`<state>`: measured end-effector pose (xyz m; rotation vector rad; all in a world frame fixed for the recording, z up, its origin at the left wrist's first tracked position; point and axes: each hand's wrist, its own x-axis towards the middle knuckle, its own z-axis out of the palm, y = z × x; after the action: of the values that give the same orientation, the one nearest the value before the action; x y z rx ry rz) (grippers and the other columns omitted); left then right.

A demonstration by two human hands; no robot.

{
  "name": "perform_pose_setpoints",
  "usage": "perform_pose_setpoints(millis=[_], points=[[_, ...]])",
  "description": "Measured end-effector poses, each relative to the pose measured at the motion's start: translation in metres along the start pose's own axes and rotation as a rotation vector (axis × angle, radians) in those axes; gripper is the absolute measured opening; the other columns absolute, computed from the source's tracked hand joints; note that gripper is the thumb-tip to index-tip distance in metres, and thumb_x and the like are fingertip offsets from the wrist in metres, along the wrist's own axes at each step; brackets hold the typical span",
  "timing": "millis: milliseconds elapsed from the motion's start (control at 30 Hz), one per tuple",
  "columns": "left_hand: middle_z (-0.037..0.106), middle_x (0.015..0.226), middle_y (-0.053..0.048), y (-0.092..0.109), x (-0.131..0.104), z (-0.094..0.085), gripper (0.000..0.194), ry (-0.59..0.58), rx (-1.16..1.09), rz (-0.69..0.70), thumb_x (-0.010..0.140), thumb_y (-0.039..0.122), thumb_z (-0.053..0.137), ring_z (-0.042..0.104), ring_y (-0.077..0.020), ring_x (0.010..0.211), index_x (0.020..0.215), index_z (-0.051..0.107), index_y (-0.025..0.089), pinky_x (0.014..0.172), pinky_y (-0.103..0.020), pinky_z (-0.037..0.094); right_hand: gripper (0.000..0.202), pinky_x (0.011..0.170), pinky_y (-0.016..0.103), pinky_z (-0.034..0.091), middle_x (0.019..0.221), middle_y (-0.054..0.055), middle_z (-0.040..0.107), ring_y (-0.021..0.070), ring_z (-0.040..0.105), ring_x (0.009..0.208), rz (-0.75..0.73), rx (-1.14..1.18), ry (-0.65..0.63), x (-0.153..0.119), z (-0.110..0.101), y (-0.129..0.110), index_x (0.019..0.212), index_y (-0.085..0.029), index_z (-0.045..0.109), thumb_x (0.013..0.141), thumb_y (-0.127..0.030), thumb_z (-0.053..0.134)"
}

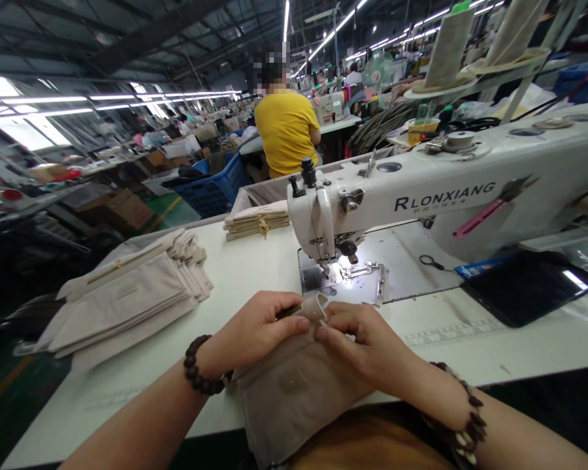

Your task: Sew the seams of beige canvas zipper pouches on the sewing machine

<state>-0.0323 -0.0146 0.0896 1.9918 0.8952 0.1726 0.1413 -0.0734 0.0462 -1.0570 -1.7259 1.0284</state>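
Both hands grip the top edge of a beige fabric pouch (298,398), which hangs over the table's front edge and has a small label patch on its face. My left hand (262,329) pinches the edge between thumb and fingers, beside a curled fabric strip (314,307). My right hand (360,339) is closed on the same edge just right of that strip. Right behind the hands stands a white sewing machine (323,222), its needle area lit and apart from the pouch. The fingertips partly cover the pouch's upper edge.
A stack of beige fabric pouches (127,294) lies to the left, with a smaller pile (257,220) behind. A black tablet (529,287) and pink thread snips (485,215) are at right. Thread cones (448,49) stand above. A person in a yellow shirt (287,127) sits ahead.
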Motion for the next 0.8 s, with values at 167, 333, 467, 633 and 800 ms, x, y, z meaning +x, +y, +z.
perform_pose_setpoints(millis=[167,333,467,633,800], points=[[0.063,0.09,-0.002,-0.004,0.004,0.004,0.022,0.007,-0.123,-0.015,0.081,0.031,0.052,0.056,-0.0167,0.083,0.092,0.059,0.014,0.073,-0.025,0.043,0.032,0.05,0.021,0.028,0.057,-0.002,0.045,0.0066,0.042,0.053,0.025,-0.079,0.03,0.003,0.005,0.002,0.047,-0.015,0.041,0.079,-0.014,0.044],[0.063,0.082,-0.003,-0.004,0.005,0.009,0.024,0.071,-0.045,-0.001,0.083,0.034,0.048,0.056,-0.017,0.079,0.084,0.059,0.012,0.07,-0.025,0.043,0.034,0.048,0.021,0.025,0.053,-0.003,0.041,0.0062,0.039,0.051,0.026,-0.155,0.081,0.006,0.008,0.003,0.045,-0.015,0.036,0.077,-0.013,0.045],[0.062,0.08,-0.002,-0.004,0.005,0.011,0.026,0.105,-0.015,0.012,0.085,0.033,0.044,0.056,-0.0161,0.077,0.082,0.06,0.012,0.07,-0.024,0.042,0.034,0.049,0.022,0.024,0.053,-0.002,0.042,0.0066,0.038,0.051,0.037,-0.185,0.104,0.007,0.008,0.004,0.045,-0.015,0.035,0.077,-0.014,0.045],[0.063,0.082,-0.002,-0.004,0.006,0.01,0.021,0.112,-0.108,-0.008,0.082,0.029,0.049,0.056,-0.016,0.078,0.082,0.061,0.012,0.07,-0.024,0.042,0.033,0.049,0.022,0.023,0.053,-0.002,0.041,0.0065,0.038,0.05,0.033,-0.217,0.088,0.008,0.008,0.002,0.045,-0.015,0.037,0.076,-0.014,0.046],[0.064,0.082,-0.002,-0.004,0.008,0.011,0.017,0.122,-0.258,-0.033,0.077,0.024,0.054,0.056,-0.0151,0.078,0.086,0.062,0.012,0.071,-0.023,0.042,0.032,0.049,0.021,0.024,0.053,-0.002,0.043,0.0058,0.038,0.05,0.016,-0.202,0.086,0.008,0.008,0.001,0.045,-0.014,0.038,0.077,-0.014,0.045]])
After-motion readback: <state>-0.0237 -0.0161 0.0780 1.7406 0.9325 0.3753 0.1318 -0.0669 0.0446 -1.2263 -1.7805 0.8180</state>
